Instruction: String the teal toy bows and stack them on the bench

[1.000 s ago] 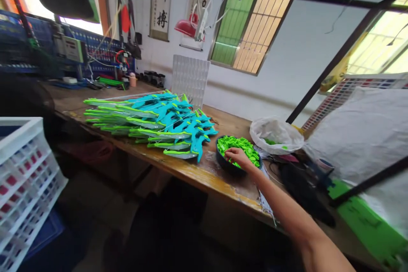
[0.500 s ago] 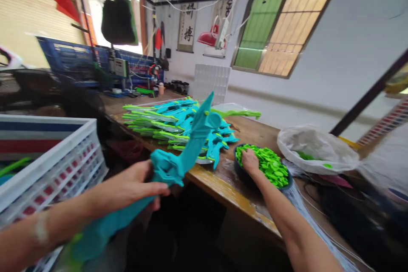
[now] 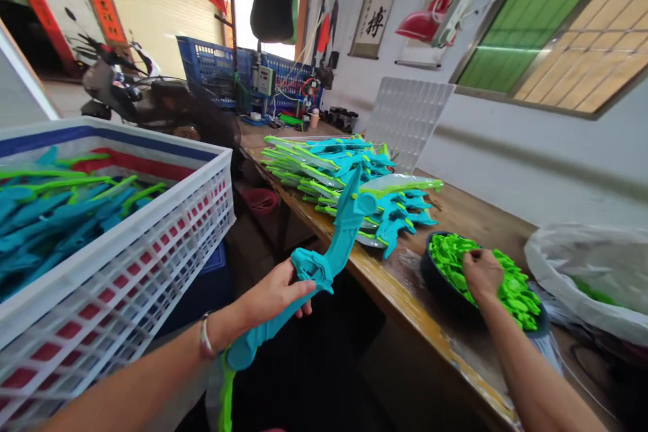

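Note:
My left hand (image 3: 278,297) is wrapped around the grip of a teal plastic toy bow (image 3: 349,216), held tilted with its upper end pointing away. A bright green limb hangs from its lower end, by my wrist. On the right, my right hand (image 3: 483,273) is among small bright green plastic pieces (image 3: 455,263) in a dark round basin (image 3: 433,277). Its fingers are bent and pinched together; whatever is between them is hidden. Beyond the held bow, a stack of similar teal and green bows (image 3: 308,172) lies on the wooden table (image 3: 486,209).
A white plastic crate (image 3: 202,196) with a striped lining, full of teal and green bows, stands at left. A white plastic bag (image 3: 561,250) with green pieces sits right of the basin. A red lamp (image 3: 422,25) hangs over the table. A scooter (image 3: 116,81) is parked behind.
The view has swung left, showing more of the crate and its contents. My left hand still grips the bow. My right hand stays in the basin, now with its fingers drawn together over the pieces.

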Available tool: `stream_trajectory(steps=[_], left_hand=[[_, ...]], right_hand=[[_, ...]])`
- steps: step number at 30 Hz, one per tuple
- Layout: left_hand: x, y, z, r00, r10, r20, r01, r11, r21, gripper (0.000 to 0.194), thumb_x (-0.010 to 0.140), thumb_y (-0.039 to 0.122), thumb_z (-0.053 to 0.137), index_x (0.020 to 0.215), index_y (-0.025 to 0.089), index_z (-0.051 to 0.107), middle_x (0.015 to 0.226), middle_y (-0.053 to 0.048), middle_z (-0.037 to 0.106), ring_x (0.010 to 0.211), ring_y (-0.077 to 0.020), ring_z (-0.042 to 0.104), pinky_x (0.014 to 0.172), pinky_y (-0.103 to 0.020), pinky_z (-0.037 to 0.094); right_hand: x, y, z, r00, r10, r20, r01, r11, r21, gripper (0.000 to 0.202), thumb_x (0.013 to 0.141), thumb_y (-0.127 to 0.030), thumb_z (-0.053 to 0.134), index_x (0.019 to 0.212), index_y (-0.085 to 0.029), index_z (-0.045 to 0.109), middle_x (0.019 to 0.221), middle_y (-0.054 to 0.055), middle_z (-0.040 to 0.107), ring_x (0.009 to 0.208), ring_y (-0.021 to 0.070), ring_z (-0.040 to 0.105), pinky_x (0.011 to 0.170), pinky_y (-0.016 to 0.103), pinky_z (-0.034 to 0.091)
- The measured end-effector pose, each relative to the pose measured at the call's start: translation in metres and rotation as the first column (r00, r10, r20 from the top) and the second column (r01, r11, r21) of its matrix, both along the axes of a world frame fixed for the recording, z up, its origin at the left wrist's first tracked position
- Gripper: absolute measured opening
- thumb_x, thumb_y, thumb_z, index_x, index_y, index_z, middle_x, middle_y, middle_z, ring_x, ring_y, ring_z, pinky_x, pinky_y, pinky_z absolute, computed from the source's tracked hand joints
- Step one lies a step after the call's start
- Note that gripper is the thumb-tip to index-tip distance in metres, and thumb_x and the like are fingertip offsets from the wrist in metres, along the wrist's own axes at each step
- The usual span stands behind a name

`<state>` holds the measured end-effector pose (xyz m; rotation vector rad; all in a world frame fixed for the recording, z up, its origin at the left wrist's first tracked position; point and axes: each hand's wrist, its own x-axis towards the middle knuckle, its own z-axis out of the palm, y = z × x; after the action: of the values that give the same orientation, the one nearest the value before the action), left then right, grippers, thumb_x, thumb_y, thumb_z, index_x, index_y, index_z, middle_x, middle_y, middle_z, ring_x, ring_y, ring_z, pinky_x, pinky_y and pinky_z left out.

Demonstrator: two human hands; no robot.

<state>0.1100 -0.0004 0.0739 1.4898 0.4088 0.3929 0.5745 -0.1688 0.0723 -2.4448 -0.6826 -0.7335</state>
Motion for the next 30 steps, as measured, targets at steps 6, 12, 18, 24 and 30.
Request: stream_trajectory(steps=[6, 12, 18, 24, 30], left_hand=[[0.006, -0.001, -0.004, 0.997, 0.07, 0.023, -0.071, 0.997, 0.039, 0.041, 0.088, 0.049, 0.069, 0.108, 0.016, 0.054, 0.093, -0.004, 0.065, 0.071, -0.0163, 0.068, 0.061, -0.03, 0.056], [0.035, -0.031, -0.013, 0.978, 0.19, 0.091, -0.191, 0.981, 0.01, 0.044, 0.095, 0.053, 0.06, 0.119, 0.016, 0.056, 0.106, -0.009, 0.066, 0.085, -0.0211, 0.07, 0.077, -0.037, 0.059], [0.034, -0.06, -0.013, 0.937, 0.239, 0.254, -0.221, 0.97, -0.098, 0.044, 0.1, 0.055, 0.055, 0.127, 0.02, 0.06, 0.135, -0.009, 0.064, 0.133, -0.0248, 0.055, 0.121, -0.038, 0.036], [0.023, -0.062, -0.019, 0.936, 0.283, 0.21, -0.258, 0.956, -0.139, 0.045, 0.101, 0.05, 0.056, 0.136, 0.023, 0.058, 0.143, -0.006, 0.06, 0.136, -0.025, 0.052, 0.121, -0.038, 0.036], [0.017, -0.065, -0.013, 0.964, 0.202, 0.174, -0.161, 0.962, -0.222, 0.043, 0.099, 0.052, 0.058, 0.128, 0.022, 0.061, 0.129, -0.008, 0.065, 0.106, -0.0236, 0.064, 0.096, -0.037, 0.055]], right_hand=[[-0.093, -0.006, 0.005, 0.949, 0.268, -0.164, -0.211, 0.931, 0.299, 0.037, 0.089, -0.05, 0.061, 0.096, -0.015, 0.069, 0.074, 0.005, 0.07, 0.062, 0.0197, 0.066, 0.059, 0.031, 0.052], [-0.271, 0.021, 0.006, 0.737, 0.614, 0.284, -0.671, 0.61, 0.422, 0.004, 0.094, -0.023, 0.07, 0.095, -0.02, 0.068, 0.09, 0.004, 0.074, 0.08, 0.0167, 0.071, 0.073, 0.028, 0.059], [-0.33, 0.04, -0.012, 0.585, 0.657, 0.475, -0.799, 0.567, 0.199, 0.018, 0.094, -0.004, 0.065, 0.108, -0.015, 0.066, 0.098, 0.012, 0.07, 0.09, 0.0191, 0.07, 0.078, 0.031, 0.063], [-0.323, 0.028, -0.003, 0.497, 0.827, 0.265, -0.867, 0.485, 0.114, 0.023, 0.098, -0.006, 0.058, 0.118, -0.014, 0.067, 0.123, 0.017, 0.065, 0.107, 0.0201, 0.07, 0.09, 0.03, 0.064], [-0.309, 0.022, 0.015, 0.431, 0.875, 0.22, -0.902, 0.426, 0.073, 0.025, 0.097, -0.009, 0.061, 0.119, -0.02, 0.068, 0.11, 0.011, 0.068, 0.097, 0.02, 0.072, 0.081, 0.029, 0.066]])
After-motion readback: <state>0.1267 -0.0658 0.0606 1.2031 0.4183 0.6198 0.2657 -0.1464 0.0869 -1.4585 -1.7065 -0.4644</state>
